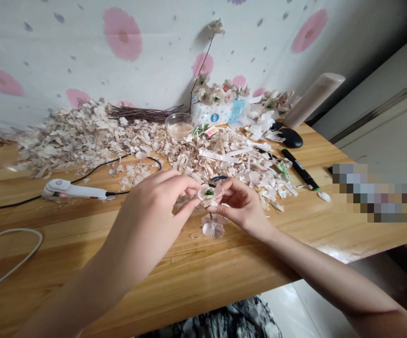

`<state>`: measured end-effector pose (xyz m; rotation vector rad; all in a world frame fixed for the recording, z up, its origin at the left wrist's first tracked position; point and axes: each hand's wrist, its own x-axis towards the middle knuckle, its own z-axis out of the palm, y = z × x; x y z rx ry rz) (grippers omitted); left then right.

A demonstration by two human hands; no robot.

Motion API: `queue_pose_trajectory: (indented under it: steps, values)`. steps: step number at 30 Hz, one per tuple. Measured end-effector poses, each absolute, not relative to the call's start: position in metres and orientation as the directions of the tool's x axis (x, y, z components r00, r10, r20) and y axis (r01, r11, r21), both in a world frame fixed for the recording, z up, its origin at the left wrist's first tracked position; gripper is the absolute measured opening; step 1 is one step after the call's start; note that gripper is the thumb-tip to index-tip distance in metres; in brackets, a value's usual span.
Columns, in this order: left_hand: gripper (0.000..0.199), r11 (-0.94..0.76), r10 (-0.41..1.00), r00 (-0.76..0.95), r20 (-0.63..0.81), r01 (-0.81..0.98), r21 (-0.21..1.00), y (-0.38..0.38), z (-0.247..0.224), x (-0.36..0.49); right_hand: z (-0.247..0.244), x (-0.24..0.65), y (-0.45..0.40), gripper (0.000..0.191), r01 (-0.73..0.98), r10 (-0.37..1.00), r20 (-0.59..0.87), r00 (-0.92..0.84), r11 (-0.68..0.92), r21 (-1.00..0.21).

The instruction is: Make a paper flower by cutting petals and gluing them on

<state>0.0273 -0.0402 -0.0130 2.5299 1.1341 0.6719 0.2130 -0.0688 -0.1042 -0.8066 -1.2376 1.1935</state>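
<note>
Between my two hands is a small pale artificial flower (209, 193) with a green centre. My left hand (157, 202) pinches its left petals between thumb and fingers. On the other side, my right hand (244, 204) grips the flower's right edge, thumb below and fingers above. Just beneath hangs a second pale flower (213, 227), joined by a short dark stem; it appears to hang over the wooden table (175, 281). My fingers partly hide the flower's outer petals.
Heaps of dry pale petals (80, 136) spread along the wall. A white glue gun (73, 189) with a black cord lies left. Behind stand a clear bowl (179, 126) and a tissue pack (214, 112) topped with flowers. A black marker (300, 169) and mouse (291, 138) lie right.
</note>
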Motion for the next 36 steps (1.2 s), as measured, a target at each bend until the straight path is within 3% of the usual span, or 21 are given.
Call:
queue_pose_trajectory:
  steps: [6, 15, 31, 36]
  values:
    - [0.006, -0.733, 0.680, 0.646, 0.347, 0.588, 0.341, -0.0403, -0.0110, 0.0290, -0.1046, 0.2128, -0.0686, 0.027, -0.249, 0.967, 0.230, -0.113, 0.196, -0.949]
    - [0.012, -0.863, 0.474, 0.795, 0.378, 0.505, 0.017, -0.0419, -0.0069, 0.0275, -0.1045, 0.2130, -0.0695, 0.025, -0.229, 0.956, 0.275, -0.103, 0.247, -0.942]
    - [0.017, -0.884, 0.317, 0.850, 0.420, 0.426, -0.195, -0.0396, -0.0042, 0.0300, -0.0997, 0.2130, -0.0724, 0.020, -0.113, 0.936, 0.346, -0.070, 0.337, -0.935]
    - [0.012, -0.887, 0.295, 0.849, 0.438, 0.414, -0.206, -0.0390, -0.0061, 0.0302, -0.0996, 0.2139, -0.0732, 0.018, -0.085, 0.928, 0.367, -0.065, 0.362, -0.928]
